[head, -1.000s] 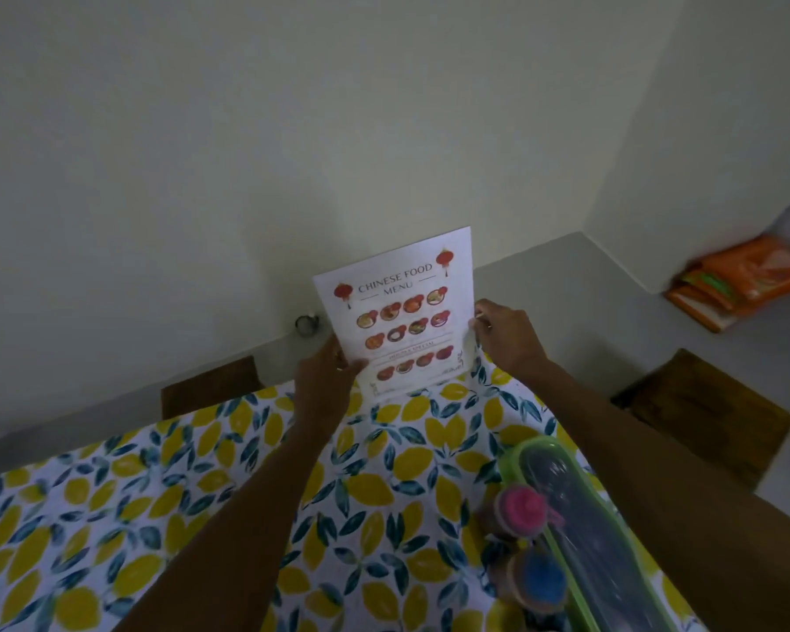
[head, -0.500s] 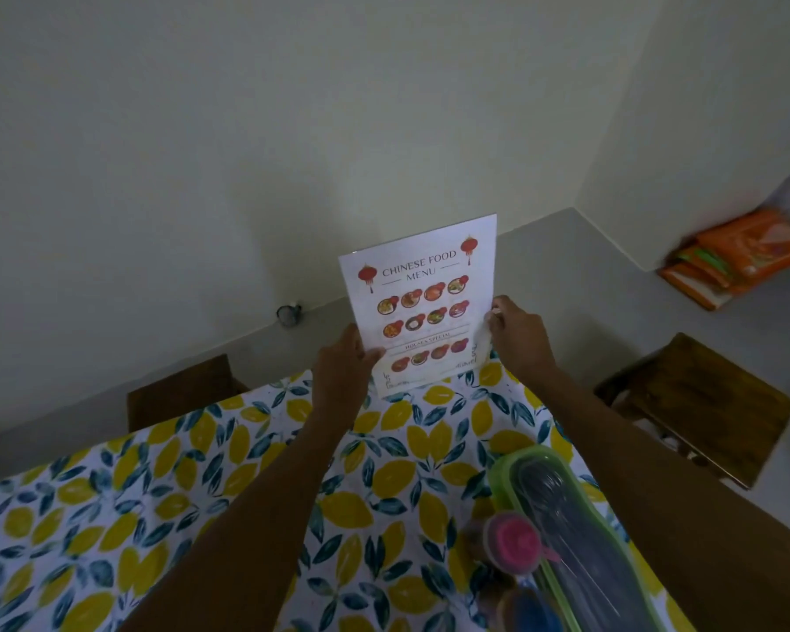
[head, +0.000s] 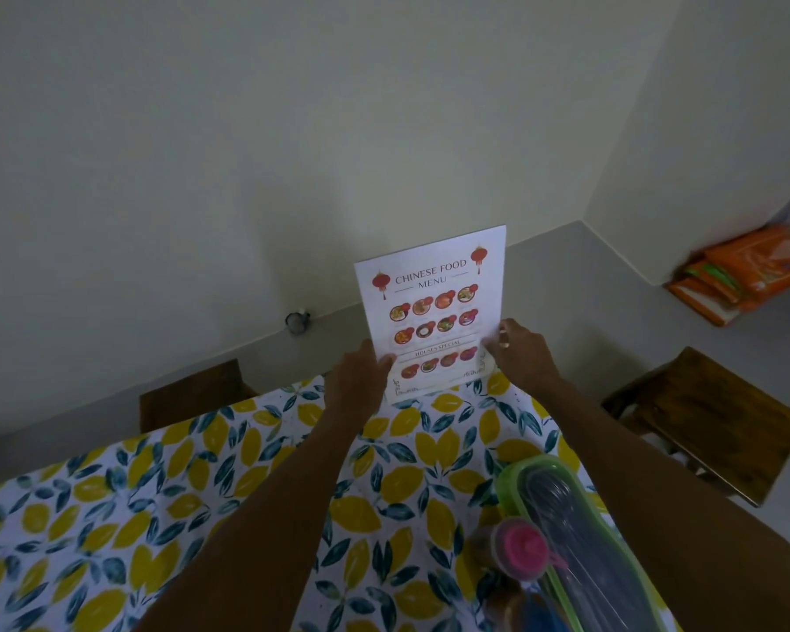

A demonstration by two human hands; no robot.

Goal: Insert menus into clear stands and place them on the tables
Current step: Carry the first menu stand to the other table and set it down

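A white "Chinese Food Menu" sheet (head: 434,307) stands upright at the far edge of the table (head: 165,508), which wears a lemon-print cloth. My left hand (head: 359,376) grips the sheet's lower left edge and my right hand (head: 518,351) holds its lower right edge. Whether the sheet sits inside a clear stand I cannot tell; a faint transparent rim shows near its bottom right corner.
A green tray with a clear lid (head: 580,545) and a pink-capped bottle (head: 521,551) sit at the table's near right. A blue-capped one (head: 537,615) is below it. Wooden stools stand at the right (head: 712,417) and behind the table (head: 192,392). Orange packets (head: 749,271) lie on the floor.
Both hands kept hold of the menu throughout. The view shifted, so the menu and table now sit slightly further right and lower in the frame.
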